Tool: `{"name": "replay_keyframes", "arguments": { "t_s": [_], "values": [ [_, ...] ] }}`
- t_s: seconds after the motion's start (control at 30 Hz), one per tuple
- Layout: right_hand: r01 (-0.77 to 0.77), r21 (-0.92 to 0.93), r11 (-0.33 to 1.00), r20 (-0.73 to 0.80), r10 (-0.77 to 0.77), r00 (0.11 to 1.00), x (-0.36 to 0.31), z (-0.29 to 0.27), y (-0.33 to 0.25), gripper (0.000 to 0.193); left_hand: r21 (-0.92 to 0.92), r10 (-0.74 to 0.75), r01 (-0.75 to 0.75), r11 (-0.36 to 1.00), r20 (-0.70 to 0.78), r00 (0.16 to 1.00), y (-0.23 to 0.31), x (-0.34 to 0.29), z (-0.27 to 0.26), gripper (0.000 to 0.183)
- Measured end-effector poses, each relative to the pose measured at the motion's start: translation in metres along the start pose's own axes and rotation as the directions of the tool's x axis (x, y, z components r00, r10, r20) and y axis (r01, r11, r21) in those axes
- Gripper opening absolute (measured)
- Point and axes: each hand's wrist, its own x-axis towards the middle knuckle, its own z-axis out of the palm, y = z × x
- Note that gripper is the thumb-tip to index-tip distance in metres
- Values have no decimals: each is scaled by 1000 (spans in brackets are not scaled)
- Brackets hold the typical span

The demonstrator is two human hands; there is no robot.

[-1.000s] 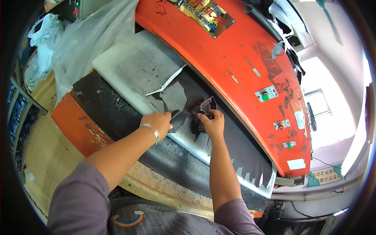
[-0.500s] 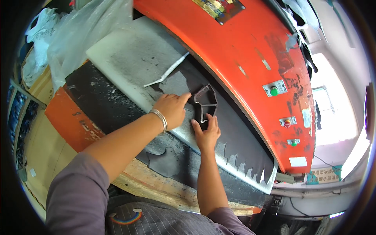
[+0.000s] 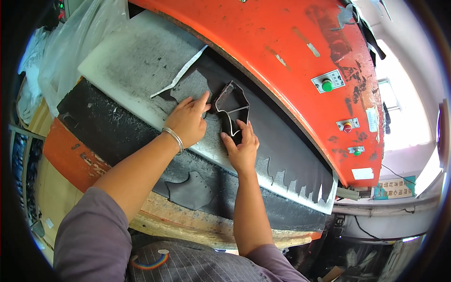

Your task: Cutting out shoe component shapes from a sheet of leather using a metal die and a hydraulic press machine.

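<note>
A dark sheet of material (image 3: 270, 141) lies on a white cutting board (image 3: 105, 61), its near edge cut into jagged notches. On the sheet stands a steel-edged cutting die (image 3: 233, 104), an open curved frame with a crossbar. My right hand (image 3: 243, 149) grips the die's near end between thumb and fingers. Just left of the die, my left hand (image 3: 187, 123) rests over the sheet's ragged edge with its fingers apart, holding nothing. A cut dark piece (image 3: 192, 190) with a curved outline lies on the black ledge nearer to me.
The orange press body (image 3: 277, 61) rises close behind the board, carrying a green button (image 3: 327, 85) and a red button (image 3: 347, 127). A white strip (image 3: 181, 73) lies on the board at the sheet's left end. Clear plastic sheeting (image 3: 70, 61) hangs at the far left.
My left hand has drawn back a little from the die's left side, and its fingers have spread. My right hand keeps its grip on the die. The whole view has shifted slightly.
</note>
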Motion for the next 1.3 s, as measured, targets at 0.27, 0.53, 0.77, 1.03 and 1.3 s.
{"name": "replay_keyframes", "arguments": {
  "t_s": [0.27,0.53,0.77,1.03,1.3],
  "values": [
    [5,-91,996,26,-2,1000,-2,8,5,70,24,6,-5,1000,-17,1000,4,1,1,72],
    [-126,-82,989,29,129,991,-3,10,-1,87,58,6,-7,998,8,1000,5,3,-1,74],
    [-144,-64,988,36,146,989,-1,2,-4,91,147,50,-52,988,15,999,6,4,3,73],
    [-121,-105,987,8,122,992,0,11,-4,87,217,45,-43,975,-4,999,8,4,5,70],
    [-95,-110,989,11,97,995,3,2,-3,86,242,47,-39,969,-26,999,14,9,6,67]
  ]
}}
